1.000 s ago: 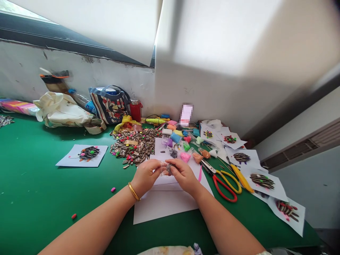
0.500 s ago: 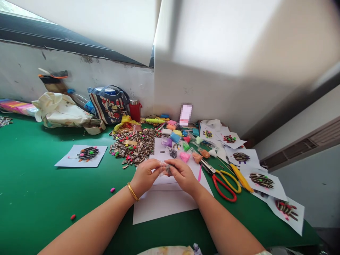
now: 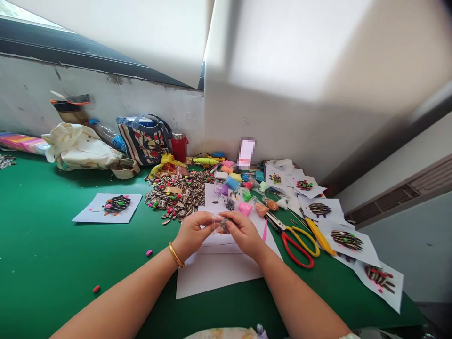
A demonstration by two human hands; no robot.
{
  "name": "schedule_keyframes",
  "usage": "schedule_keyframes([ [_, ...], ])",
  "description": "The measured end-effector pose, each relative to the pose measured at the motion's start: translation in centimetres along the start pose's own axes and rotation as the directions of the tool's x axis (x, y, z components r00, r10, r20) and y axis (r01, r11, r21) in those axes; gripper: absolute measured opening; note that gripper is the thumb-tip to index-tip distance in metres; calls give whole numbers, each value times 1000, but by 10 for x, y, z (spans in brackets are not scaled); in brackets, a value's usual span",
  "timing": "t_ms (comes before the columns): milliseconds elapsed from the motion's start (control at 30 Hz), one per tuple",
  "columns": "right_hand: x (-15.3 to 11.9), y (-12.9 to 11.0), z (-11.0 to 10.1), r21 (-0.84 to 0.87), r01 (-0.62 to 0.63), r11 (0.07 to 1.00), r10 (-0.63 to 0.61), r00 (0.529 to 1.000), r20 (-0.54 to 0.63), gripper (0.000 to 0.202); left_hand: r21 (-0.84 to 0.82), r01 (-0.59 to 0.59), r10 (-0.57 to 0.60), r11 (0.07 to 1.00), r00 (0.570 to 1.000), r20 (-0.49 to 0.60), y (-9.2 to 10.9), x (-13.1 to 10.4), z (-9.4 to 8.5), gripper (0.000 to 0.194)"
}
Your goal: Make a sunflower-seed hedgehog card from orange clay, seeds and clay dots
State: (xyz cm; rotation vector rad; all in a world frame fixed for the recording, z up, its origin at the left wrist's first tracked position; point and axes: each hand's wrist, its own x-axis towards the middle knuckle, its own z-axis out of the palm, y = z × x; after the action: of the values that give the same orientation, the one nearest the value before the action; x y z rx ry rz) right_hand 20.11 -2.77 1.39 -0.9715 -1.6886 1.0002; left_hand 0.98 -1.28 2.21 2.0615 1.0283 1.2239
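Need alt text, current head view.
A person's left hand and right hand hold clear plastic and something dark grey over white paper on a green table. Striped seeds lie heaped beyond, scissors to the right.

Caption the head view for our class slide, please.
Left hand and right hand pinch a small clear bag over white paper, near striped seeds.

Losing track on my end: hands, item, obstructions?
Left hand and right hand pinching small clear packet, greyish inside. Held over white paper. Scissors lie to the right, apart from hands.
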Motion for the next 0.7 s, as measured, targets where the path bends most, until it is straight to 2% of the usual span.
schedule_keyframes([
  [267, -1, 5, 0, 85, -34, 996, 32, 999, 22, 29, 52, -54, 54, 997, 999, -2, 2, -1, -2, 11],
  [533, -2, 10, -2, 20, -23, 1000, 22, 999, 22, 30, 52, -70, 71, 996, 997, -19, 1, 1, 0, 15],
  [700, -2, 10, -1, 46, -21, 999, 20, 999, 25, 30, 47, -68, 70, 997, 997, -32, 0, 0, 1, 13],
])
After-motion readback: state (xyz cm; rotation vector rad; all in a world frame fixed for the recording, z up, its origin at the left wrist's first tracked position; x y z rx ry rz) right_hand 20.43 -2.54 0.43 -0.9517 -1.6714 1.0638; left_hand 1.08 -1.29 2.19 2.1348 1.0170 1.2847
